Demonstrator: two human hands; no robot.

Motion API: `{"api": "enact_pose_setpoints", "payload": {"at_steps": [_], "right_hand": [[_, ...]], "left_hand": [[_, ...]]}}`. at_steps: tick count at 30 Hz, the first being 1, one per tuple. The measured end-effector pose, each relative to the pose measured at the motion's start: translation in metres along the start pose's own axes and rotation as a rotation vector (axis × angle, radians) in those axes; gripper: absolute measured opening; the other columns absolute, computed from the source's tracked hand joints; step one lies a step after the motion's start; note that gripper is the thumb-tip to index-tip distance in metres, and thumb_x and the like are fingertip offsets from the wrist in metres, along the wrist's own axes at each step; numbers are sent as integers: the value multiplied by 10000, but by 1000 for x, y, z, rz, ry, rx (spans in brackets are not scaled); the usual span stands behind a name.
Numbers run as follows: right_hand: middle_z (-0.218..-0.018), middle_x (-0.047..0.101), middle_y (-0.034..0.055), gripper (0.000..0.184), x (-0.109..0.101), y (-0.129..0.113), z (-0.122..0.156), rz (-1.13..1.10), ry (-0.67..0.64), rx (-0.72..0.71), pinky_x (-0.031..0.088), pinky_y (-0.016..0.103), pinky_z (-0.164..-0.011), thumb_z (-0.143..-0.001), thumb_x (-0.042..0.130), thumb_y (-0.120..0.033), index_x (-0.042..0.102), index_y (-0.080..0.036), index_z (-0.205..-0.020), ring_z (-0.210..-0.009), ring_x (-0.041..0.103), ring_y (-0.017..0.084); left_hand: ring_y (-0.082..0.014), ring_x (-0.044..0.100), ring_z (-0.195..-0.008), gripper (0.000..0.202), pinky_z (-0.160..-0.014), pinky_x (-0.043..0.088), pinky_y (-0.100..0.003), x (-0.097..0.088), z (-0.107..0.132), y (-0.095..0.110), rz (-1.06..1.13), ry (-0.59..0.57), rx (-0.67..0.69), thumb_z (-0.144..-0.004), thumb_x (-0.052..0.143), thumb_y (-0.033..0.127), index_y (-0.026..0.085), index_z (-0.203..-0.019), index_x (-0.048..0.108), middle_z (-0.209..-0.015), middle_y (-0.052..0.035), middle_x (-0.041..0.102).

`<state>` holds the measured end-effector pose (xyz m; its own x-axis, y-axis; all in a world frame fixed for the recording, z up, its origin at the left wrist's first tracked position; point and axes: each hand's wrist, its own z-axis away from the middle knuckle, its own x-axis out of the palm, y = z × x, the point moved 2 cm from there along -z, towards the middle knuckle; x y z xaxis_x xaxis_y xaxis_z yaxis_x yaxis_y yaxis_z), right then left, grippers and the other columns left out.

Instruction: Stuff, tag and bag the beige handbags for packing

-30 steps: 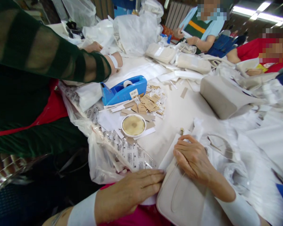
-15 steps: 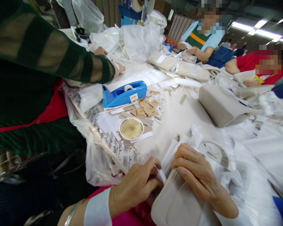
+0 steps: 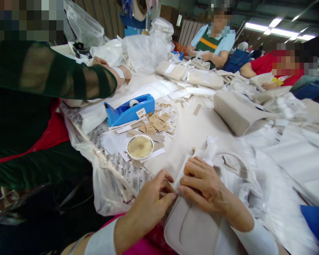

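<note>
A pale beige handbag [image 3: 194, 226] lies tilted at the table's near edge, close to my body. My right hand [image 3: 204, 187] rests over its upper edge, fingers curled and pressing down. At the bag's left corner, my left hand [image 3: 154, 198] has thumb and fingers drawn together in a pinch. What sits between those fingertips is hidden. A white sheet or strip [image 3: 180, 175] shows just beyond the bag, between both hands. To the right of my right hand lie a curled beige strap [image 3: 243, 170] and crumpled white wrapping [image 3: 255, 194].
A blue tape dispenser [image 3: 131, 109], brown paper tags [image 3: 158, 122] and a round tub of yellowish stuff [image 3: 140, 147] stand left of centre. Another beige bag [image 3: 236, 113] lies at right. A co-worker's striped sleeve [image 3: 79, 78] reaches in from the left; two people sit across the table.
My left fingers have closed in on the bag's edge, and the white piece seen by them before is now hidden. The view has shifted slightly. The co-worker's arm at left has drawn back a little.
</note>
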<state>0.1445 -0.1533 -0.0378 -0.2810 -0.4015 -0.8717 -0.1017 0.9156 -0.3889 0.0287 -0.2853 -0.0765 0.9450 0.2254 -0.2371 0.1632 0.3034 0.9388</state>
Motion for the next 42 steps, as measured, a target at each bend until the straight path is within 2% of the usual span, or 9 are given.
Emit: {"api": "enact_pose_setpoints", "payload": {"at_steps": [3,8,13,19,23,27,32,37,42], "right_hand": [[-742,469,19,291,3,3,-1,3,10,-17,302,347,-708,-939,503,-236,535,-166,-658,-725,400,159],[-733,477,18,297,6,7,-3,20,5,-17,314,343,-728,-947,485,-231,519,-173,-658,-731,410,163],[-762,510,24,266,14,9,-2,28,-4,-13,352,348,-780,-964,438,-220,530,-177,-718,-757,437,166],[-836,574,54,174,6,11,-6,-53,193,-5,439,333,-777,-948,436,-178,578,-178,-848,-823,506,179],[-1110,604,93,254,-44,10,30,-106,694,337,444,369,-947,-962,403,-193,597,-193,-1127,-1057,550,188],[-1237,599,85,336,-62,-7,133,-208,1154,857,351,445,-1085,-943,464,-380,593,-206,-1199,-1167,542,218],[-1296,600,140,645,-15,-46,227,-542,1183,1292,337,479,-1109,-778,630,-593,593,-159,-1252,-1230,532,290],[-1290,624,118,623,3,-65,221,-732,1168,1358,310,488,-1128,-667,707,-625,693,-174,-1096,-1297,474,326],[-1310,618,89,564,-2,-44,209,-809,1087,1416,315,500,-1128,-695,709,-584,694,-206,-1114,-1343,424,348]], "left_hand": [[-166,601,-854,155,-742,446,-249,2,18,-7,65,46,29,-774,623,206,197,-923,581,-931,-13,649],[-151,529,-765,129,-733,416,-264,11,21,-5,-52,77,78,-735,668,156,184,-765,546,-784,13,557],[-246,481,-1139,564,-1031,377,-380,23,-14,-1,30,56,202,-588,793,174,174,-1082,521,-1179,-78,528],[-291,459,-1242,616,-1108,322,-453,41,-32,-11,53,-1,170,-674,688,181,150,-1247,463,-1292,-135,521],[-335,421,-1315,774,-1147,270,-476,34,-33,-14,6,-15,112,-710,705,338,105,-1376,388,-1390,-177,468],[-348,485,-1266,836,-1111,333,-494,31,-38,-15,-4,-24,123,-710,697,450,102,-1399,376,-1337,-174,530],[-331,573,-1172,863,-1061,411,-479,34,-41,-12,21,-8,108,-663,735,483,123,-1373,401,-1264,-154,594],[-327,617,-1113,887,-980,493,-460,33,-38,3,38,-32,6,-643,765,437,123,-1380,384,-1238,-167,619],[-326,639,-1094,853,-943,532,-448,31,-39,11,84,-15,-104,-623,792,458,161,-1345,445,-1192,-141,656]]}}
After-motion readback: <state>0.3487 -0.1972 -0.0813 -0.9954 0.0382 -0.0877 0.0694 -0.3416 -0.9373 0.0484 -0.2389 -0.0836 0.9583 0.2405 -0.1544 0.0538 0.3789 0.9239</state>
